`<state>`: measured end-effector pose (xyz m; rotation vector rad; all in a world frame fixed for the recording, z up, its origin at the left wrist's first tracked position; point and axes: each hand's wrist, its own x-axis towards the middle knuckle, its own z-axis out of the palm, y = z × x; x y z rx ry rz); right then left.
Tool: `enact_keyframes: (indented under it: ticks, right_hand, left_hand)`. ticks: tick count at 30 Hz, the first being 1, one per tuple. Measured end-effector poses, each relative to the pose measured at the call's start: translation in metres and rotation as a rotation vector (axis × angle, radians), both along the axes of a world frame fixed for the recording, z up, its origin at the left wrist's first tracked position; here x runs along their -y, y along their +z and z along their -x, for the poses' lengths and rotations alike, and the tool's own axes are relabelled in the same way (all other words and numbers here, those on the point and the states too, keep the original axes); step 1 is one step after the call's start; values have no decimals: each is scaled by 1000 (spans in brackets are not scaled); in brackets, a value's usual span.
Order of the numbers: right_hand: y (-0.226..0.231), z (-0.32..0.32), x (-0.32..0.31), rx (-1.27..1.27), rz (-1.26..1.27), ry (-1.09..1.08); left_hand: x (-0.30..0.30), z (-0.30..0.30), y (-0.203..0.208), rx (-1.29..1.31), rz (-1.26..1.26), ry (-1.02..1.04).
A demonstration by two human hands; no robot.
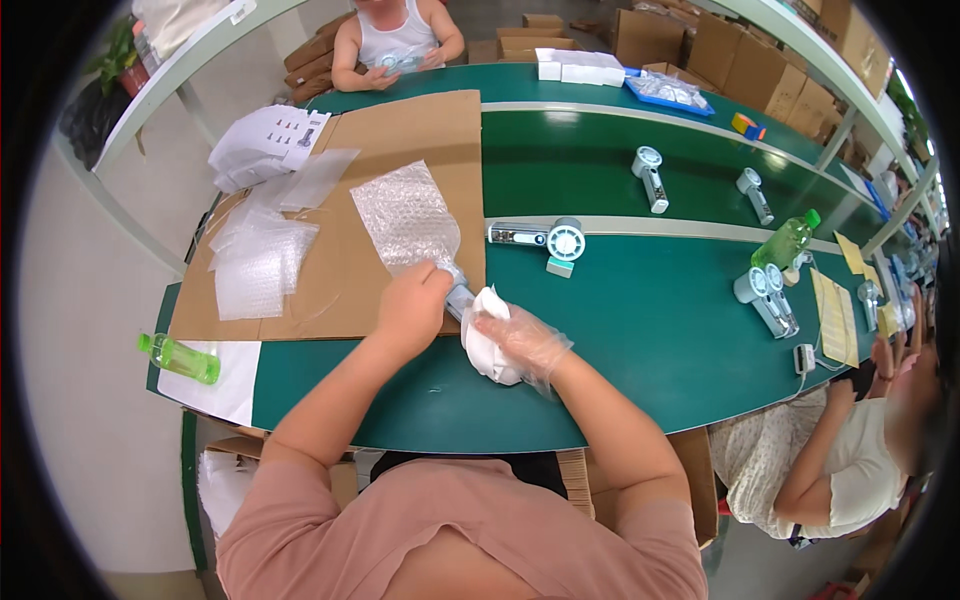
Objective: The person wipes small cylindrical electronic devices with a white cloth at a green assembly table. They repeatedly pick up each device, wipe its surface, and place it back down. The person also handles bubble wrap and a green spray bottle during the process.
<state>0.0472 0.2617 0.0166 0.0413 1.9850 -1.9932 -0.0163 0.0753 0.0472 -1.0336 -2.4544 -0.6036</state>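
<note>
A light blue-grey handheld fan [459, 301] is between my hands, its one end at the mouth of a bubble-wrap bag [408, 215]. My bare left hand [412, 308] is closed at the bag's near end, against the fan; its fingertips are partly hidden. In a clear plastic glove, my right hand [517, 340] grips a bunched white cloth [485, 352] around the fan's near end. The cloth hides how much of the fan lies inside it. Beyond them, another handheld fan [565, 241] lies on the green table beside a small green-and-white block [560, 267].
Flat bubble-wrap bags [250, 280] and printed sheets [262, 145] lie on the cardboard [340, 300]. A green bottle [185, 360] lies at left; another bottle [787, 240] is at right. More fans [650, 180] sit along the middle strip. Co-workers are opposite and at right.
</note>
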Motion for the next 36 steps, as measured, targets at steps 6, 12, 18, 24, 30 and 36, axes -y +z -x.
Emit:
enact_keyframes:
  ticks: [6,12,18,24,30,36]
  right_hand:
    - [-9,4,-5,225,228,-80]
    - [0,-2,-4,291,349,-8]
    - [2,1,-11,298,407,-11]
    - [-3,-3,0,227,544,-190]
    - [-7,5,-27,206,398,-151]
    - [-4,-3,-13,127,6,88]
  left_hand:
    - [35,-10,-42,333,-485,198]
    - [30,4,-36,247,-164,275]
    - [25,15,-30,352,-433,114]
    - [28,18,-43,398,-450,199]
    - [14,-22,-24,515,-634,159]
    - [21,18,-10,235,-222,-67]
